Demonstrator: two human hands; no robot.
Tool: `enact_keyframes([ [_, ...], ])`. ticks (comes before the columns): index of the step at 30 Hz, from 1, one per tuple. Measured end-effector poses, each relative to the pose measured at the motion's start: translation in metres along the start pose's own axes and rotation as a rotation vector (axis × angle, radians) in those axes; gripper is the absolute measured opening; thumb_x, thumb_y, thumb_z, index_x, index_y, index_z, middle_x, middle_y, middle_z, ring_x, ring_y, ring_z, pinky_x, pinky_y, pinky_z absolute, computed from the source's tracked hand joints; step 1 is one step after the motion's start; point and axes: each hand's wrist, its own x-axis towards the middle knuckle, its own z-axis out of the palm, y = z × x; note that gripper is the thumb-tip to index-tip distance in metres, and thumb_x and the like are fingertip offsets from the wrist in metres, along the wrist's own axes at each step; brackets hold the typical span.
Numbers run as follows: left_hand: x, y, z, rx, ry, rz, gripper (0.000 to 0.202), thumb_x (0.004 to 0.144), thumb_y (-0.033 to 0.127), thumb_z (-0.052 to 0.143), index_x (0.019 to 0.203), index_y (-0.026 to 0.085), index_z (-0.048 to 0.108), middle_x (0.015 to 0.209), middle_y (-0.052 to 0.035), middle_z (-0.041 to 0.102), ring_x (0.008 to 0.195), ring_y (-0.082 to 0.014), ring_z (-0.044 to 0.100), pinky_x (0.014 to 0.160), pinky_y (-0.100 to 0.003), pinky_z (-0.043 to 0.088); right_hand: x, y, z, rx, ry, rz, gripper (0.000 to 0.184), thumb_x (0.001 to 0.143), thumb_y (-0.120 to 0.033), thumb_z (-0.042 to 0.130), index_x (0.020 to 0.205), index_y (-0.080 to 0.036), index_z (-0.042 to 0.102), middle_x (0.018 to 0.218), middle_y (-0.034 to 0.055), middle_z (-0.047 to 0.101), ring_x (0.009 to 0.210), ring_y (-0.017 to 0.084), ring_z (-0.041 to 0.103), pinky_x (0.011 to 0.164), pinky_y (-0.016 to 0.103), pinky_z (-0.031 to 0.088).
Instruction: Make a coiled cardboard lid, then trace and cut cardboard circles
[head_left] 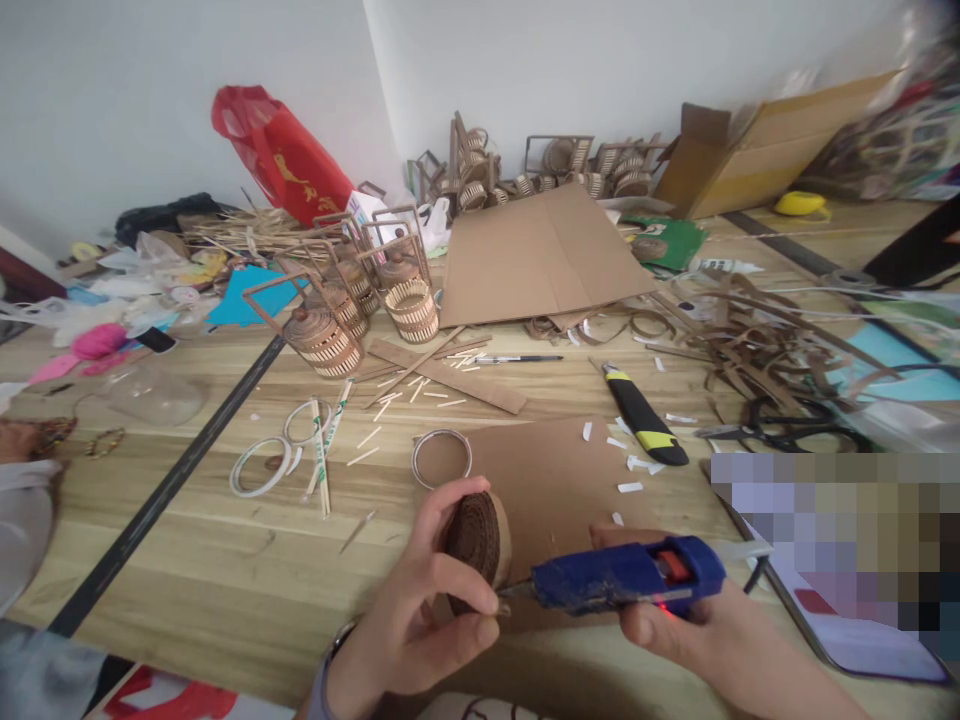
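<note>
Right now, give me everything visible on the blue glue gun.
The glue gun is dark blue plastic with an orange-red part near its rear and a small red light glowing underneath. It is held nearly level, with the metal nozzle pointing left and its tip at the lower edge of the rolled cardboard coil. The right hand grips it from below and behind, and the left hand holds the coil. Beneath it lies a brown cardboard sheet.

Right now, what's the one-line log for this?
left hand: holds cardboard coil | right hand: holds blue glue gun | nozzle: at coil edge
</note>
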Motion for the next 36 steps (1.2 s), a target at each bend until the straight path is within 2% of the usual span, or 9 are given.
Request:
enact_keyframes([
  [2, 0.000, 0.000, 0.001, 0.000, 0.000, -0.004, 0.009, 0.095, 0.033, 0.064, 0.104, 0.032, 0.063, 0.158, -0.0020, 0.028, 0.139, -0.0310, 0.041, 0.116, -0.051, 0.031, 0.002, -0.002, -0.001, -0.031, -0.009, -0.006, 0.070, 0.071, -0.090, 0.054, 0.068, -0.022, 0.070, 0.067, 0.0056, 0.065, 0.061, 0.021, 0.064, 0.055, 0.028, 0.056],
  [9, 0.001, 0.002, 0.000, 0.015, -0.004, -0.015, 0.008, 0.096, 0.033, 0.062, 0.104, 0.032, 0.062, 0.157, -0.0014, 0.029, 0.139, -0.0307, 0.040, 0.115, -0.051, 0.031, 0.003, -0.003, 0.000, -0.062, 0.007, -0.060, 0.070, 0.074, -0.090, 0.051, 0.064, -0.022, 0.066, 0.066, 0.0059, 0.062, 0.060, 0.021, 0.062, 0.055, 0.029, 0.055],
  [20, 0.001, 0.002, 0.000, 0.000, -0.002, -0.010, 0.008, 0.095, 0.032, 0.063, 0.104, 0.032, 0.062, 0.157, -0.0014, 0.029, 0.142, -0.0307, 0.038, 0.116, -0.050, 0.031, 0.007, 0.002, 0.003, -0.032, 0.031, -0.225, 0.061, 0.082, -0.080, 0.052, 0.064, -0.023, 0.064, 0.065, 0.0051, 0.062, 0.054, 0.022, 0.060, 0.048, 0.029, 0.052],
  [24, 0.001, 0.003, 0.000, 0.012, -0.003, -0.007, 0.007, 0.096, 0.032, 0.062, 0.104, 0.031, 0.062, 0.157, -0.0011, 0.028, 0.142, -0.0298, 0.038, 0.116, -0.048, 0.031, 0.008, 0.003, 0.003, -0.033, 0.034, -0.241, 0.059, 0.084, -0.078, 0.052, 0.066, -0.024, 0.064, 0.067, 0.0046, 0.062, 0.053, 0.021, 0.060, 0.047, 0.028, 0.050],
  [30, 0.000, 0.001, -0.001, 0.029, 0.008, -0.008, 0.007, 0.096, 0.032, 0.062, 0.103, 0.031, 0.062, 0.157, -0.0016, 0.029, 0.142, -0.0298, 0.038, 0.116, -0.048, 0.032, 0.010, -0.003, 0.001, -0.145, 0.063, -0.345, 0.060, 0.089, -0.076, 0.045, 0.061, -0.024, 0.056, 0.061, 0.0044, 0.057, 0.056, 0.023, 0.058, 0.050, 0.031, 0.048],
  [36, -0.001, 0.002, -0.003, 0.054, 0.006, -0.017, 0.008, 0.096, 0.029, 0.063, 0.103, 0.031, 0.062, 0.158, -0.0008, 0.028, 0.145, -0.0290, 0.033, 0.116, -0.045, 0.032, 0.012, -0.008, 0.002, -0.169, 0.033, -0.342, 0.061, 0.090, -0.077, 0.044, 0.061, -0.023, 0.050, 0.061, 0.0017, 0.050, 0.058, 0.020, 0.052, 0.052, 0.030, 0.043],
])
